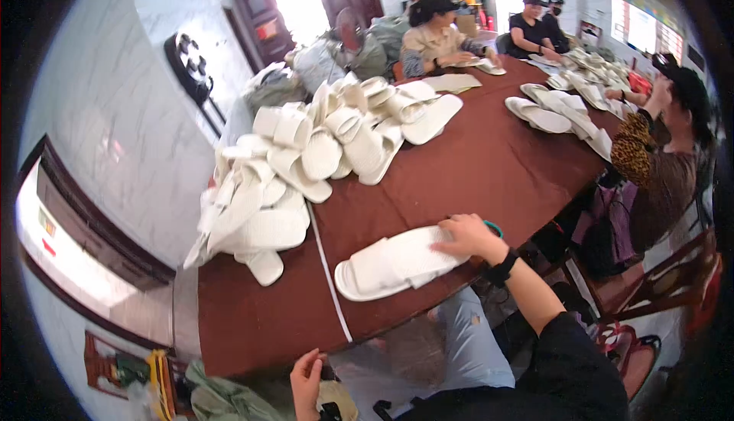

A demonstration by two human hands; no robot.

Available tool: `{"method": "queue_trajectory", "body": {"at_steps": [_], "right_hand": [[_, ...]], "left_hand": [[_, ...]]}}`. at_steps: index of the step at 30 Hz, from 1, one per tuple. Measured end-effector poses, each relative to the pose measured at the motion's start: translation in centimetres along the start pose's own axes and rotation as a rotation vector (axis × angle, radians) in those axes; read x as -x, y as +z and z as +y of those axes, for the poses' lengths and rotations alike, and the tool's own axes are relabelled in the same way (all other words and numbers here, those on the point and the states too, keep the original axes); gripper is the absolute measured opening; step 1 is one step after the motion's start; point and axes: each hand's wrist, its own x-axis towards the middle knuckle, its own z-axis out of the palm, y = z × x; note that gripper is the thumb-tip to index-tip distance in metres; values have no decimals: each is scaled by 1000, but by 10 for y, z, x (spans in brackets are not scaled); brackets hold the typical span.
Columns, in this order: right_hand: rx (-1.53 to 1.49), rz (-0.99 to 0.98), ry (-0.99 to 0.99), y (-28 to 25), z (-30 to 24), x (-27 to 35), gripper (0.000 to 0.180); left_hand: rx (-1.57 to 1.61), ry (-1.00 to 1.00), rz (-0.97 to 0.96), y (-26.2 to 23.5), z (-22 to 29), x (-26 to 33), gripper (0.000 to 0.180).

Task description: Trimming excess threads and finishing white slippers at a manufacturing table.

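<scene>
A white open-toed slipper (397, 262) lies at the near edge of the brown-covered table (428, 192), its toe to the left; whether a second one is stacked with it I cannot tell. My right hand (468, 238) grips its heel end from above, thumb and fingers on the sole. Beside that hand shows a small teal loop (493, 228), partly hidden. Low in front of the table, my left hand (307, 377) is raised with loosely curled fingers and nothing visible in it. A large heap of white slippers (321, 153) sits at the left of the table.
A white strip (330, 283) crosses the table. More slippers (547, 111) lie at the far right near a person in leopard-print sleeves (634, 150). Another person (434, 39) handles slippers at the far end, with others beyond. Stuffed sacks (317, 66) stand behind the heap.
</scene>
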Motion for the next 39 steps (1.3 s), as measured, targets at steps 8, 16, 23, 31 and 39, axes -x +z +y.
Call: {"method": "queue_trajectory", "body": {"at_steps": [8, 16, 23, 31, 39], "right_hand": [[-492, -27, -140, 37, -13, 18, 71], [-1421, -260, 87, 63, -30, 77, 65], [-1973, -82, 266, 45, 7, 108, 54], [-2132, 432, 4, -44, 146, 38, 42], [-2291, 1150, 541, -167, 235, -30, 76]], "left_hand": [[28, 59, -113, 84, 34, -63, 56], [-49, 134, -258, 117, 98, -48, 33], [151, 177, -156, 98, 90, -30, 44], [187, -20, 45, 49, 55, -2, 47], [208, 83, 130, 13, 31, 10, 44]]}}
